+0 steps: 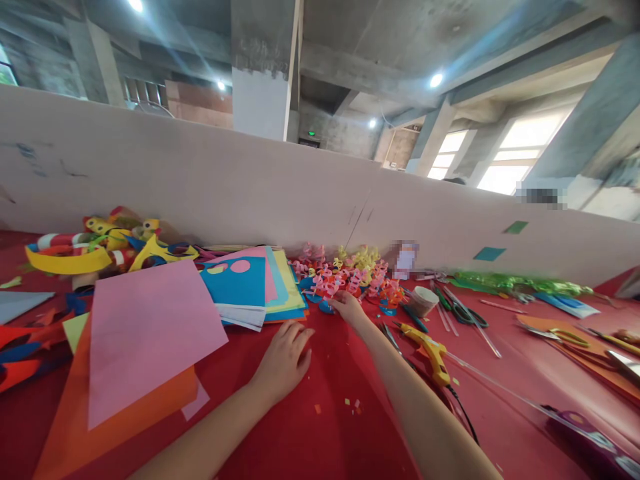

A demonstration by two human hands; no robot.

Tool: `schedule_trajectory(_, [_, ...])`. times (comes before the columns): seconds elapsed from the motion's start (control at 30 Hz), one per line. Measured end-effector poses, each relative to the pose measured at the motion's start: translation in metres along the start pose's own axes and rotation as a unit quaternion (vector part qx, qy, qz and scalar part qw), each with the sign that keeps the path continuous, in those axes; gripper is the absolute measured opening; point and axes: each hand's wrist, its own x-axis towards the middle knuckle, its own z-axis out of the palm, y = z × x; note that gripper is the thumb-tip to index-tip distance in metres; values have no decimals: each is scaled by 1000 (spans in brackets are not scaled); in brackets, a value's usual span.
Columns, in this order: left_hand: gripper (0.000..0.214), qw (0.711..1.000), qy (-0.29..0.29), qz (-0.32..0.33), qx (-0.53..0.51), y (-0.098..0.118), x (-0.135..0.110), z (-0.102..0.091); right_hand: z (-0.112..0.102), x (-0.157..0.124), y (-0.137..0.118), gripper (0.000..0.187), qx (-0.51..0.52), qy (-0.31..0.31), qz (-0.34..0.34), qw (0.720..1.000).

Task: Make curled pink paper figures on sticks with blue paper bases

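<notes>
My left hand (283, 361) lies flat on the red tablecloth (330, 427), fingers spread, empty, just in front of a stack of coloured paper sheets (250, 287). My right hand (347, 306) reaches forward to a heap of small curled paper shapes (350, 273) in pink, yellow and orange. Its fingertips are pinched at the near edge of the heap, by a small blue disc (326, 307). What the fingers hold is too small to make out.
A large pink sheet (145, 333) lies over an orange sheet (75, 427) at left. Paper crafts (100, 247) are piled far left. A yellow glue gun (430, 350), tape roll (424, 300), scissors (463, 310) and green strips (520, 283) lie right. A grey partition wall (250, 187) runs behind.
</notes>
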Motion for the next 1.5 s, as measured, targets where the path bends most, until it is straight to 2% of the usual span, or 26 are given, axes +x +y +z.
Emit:
schedule_trajectory(0.2, [33, 1000, 1, 4, -5, 1, 1, -1, 2, -5, -2, 14, -16, -16, 4, 1000])
schedule_trajectory(0.37, [33, 1000, 13, 6, -15, 1, 0, 0, -1, -6, -2, 18, -41, 3, -14, 999])
schedule_trajectory(0.53, [32, 1000, -2, 2, -17, 1, 0, -1, -3, -4, -2, 17, -61, 32, -41, 997])
schedule_trajectory(1.1, [33, 1000, -7, 1, -20, 1, 1, 0, 3, -16, 5, 22, -91, 62, -89, 990])
schedule_trajectory(1.5, [33, 999, 5, 4, -34, 1, 0, 0, 6, -36, -3, 5, -186, 64, -131, 972])
